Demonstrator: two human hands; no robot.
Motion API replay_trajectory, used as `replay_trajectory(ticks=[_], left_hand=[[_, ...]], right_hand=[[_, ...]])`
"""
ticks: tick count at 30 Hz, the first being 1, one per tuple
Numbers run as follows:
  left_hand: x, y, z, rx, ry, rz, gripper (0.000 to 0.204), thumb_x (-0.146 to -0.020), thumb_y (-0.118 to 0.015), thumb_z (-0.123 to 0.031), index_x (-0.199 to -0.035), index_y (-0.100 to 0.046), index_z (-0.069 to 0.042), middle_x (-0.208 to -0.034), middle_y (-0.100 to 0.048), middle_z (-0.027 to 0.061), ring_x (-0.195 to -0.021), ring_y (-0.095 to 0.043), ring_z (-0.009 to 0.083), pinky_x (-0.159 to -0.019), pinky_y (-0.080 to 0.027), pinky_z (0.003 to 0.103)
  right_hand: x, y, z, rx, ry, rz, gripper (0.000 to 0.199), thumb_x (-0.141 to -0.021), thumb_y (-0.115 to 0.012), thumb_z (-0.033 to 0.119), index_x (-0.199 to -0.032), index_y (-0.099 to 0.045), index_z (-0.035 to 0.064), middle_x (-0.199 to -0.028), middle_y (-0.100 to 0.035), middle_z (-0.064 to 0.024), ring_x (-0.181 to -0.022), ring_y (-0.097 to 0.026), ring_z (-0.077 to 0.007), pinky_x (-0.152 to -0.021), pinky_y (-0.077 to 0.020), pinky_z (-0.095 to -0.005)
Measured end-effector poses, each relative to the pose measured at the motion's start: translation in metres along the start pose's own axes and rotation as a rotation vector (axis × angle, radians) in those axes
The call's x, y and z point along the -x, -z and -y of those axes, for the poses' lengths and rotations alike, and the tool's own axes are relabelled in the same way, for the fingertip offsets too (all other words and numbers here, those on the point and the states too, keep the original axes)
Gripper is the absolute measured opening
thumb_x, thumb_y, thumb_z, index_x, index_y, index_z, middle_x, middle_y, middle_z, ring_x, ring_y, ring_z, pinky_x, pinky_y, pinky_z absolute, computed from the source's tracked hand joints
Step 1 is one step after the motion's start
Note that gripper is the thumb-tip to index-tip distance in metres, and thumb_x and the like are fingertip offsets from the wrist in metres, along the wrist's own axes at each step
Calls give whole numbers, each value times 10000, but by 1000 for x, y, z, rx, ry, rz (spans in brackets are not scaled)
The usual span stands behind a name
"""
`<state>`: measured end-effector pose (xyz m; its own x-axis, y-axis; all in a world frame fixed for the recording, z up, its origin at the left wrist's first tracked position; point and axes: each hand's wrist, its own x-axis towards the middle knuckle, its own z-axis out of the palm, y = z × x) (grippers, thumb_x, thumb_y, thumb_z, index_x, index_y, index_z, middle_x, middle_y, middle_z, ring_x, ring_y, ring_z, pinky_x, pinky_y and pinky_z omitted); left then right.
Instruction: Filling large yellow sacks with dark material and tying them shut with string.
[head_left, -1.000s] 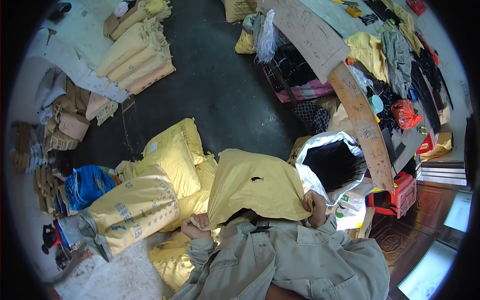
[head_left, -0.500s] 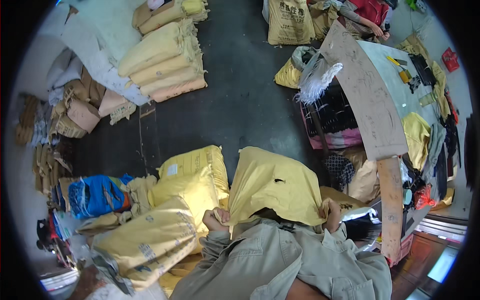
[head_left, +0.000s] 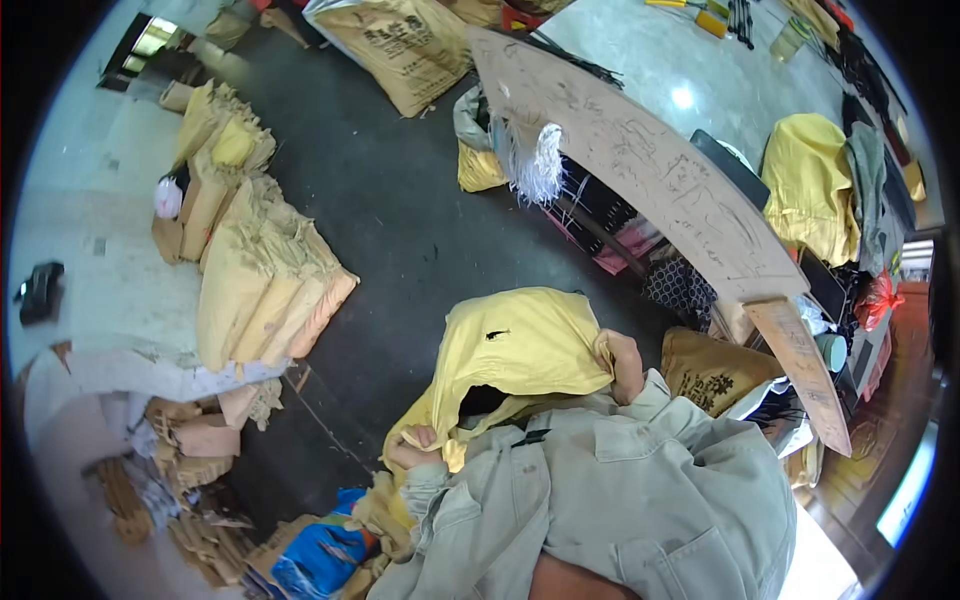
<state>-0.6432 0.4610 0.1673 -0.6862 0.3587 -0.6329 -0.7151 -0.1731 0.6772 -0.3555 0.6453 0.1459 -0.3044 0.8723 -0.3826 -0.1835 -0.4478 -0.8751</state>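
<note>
Right now both hands hold one yellow bag (head_left: 520, 345) up in front of the chest, mouth facing the person. Left hand (head_left: 412, 447) pinches the bag's lower left edge, grip closed tight on the fabric. Right hand (head_left: 625, 365) is bunched on the bag's right rim, grip also closed on it, fingers curled over the edge. Dark opening shows betw. the two hands, so the mouth looks partly spread, not fully wide; can't tell if anything is inside.

Places rel. to the bag: long wooden plank (head_left: 650, 170) runs above and right of it, w/ a crate of dark goods under the plank. Stack of tan sacks (head_left: 265, 280) lies left of the bag, across the dark floor (head_left: 400, 220). Big printed sack (head_left: 400, 45) sits far above it, near the top edge. Yellow cloth heap (head_left: 810, 185) is upper right, past the plank. Brown printed sack (head_left: 715, 370) sits just right of the bag, beside the right sleeve. Blue bag (head_left: 325, 555) lies below left.

Progress, as a judgement: bag is picked up and gripped at both sides, opening begun; widening the mouth and whatever goes w/ it looks not yet done.
</note>
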Motion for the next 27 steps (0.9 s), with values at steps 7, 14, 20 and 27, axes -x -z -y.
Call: replay_trajectory(ticks=[7, 14, 20, 27], left_hand=[[-93, -106, -36, -83, 65, 142, 254, -622, -373, -259, -438, -345, -87, -384, -293, 68, -343, -260, 176, -384, -260, 296], [-273, -182, -80, -218, 294, 280, 240, -625, -374, -250, -451, -351, -86, -405, -313, 74, -359, -287, 176, -405, -281, 293], [-397, -267, -81, -357, 428, 409, 219, -619, -379, -229, -452, -318, -102, -421, -316, 62, -347, -275, 173, -383, -267, 292], [-461, -326, -79, -472, 486, 507, 226, -619, -398, -226, -450, -334, -91, -420, -314, 74, -362, -273, 190, -403, -280, 320]], right_hand=[[-81, -31, 27, -28, -108, -140, 247, -760, -366, 144, -551, -438, 33, -494, -380, 3, -447, -301, -62, -431, -209, -216], [-162, -126, 9, -94, 75, -461, 216, -740, -345, 107, -560, -445, 40, -483, -378, -9, -431, -310, -73, -428, -215, -222], [-193, -186, -57, -376, -35, -785, 231, -767, -334, 123, -575, -440, 50, -465, -369, -20, -413, -314, -98, -427, -234, -228], [-237, -217, -54, -543, -44, -978, 244, -787, -334, 141, -583, -437, 54, -446, -354, -25, -404, -319, -111, -427, -248, -234]])
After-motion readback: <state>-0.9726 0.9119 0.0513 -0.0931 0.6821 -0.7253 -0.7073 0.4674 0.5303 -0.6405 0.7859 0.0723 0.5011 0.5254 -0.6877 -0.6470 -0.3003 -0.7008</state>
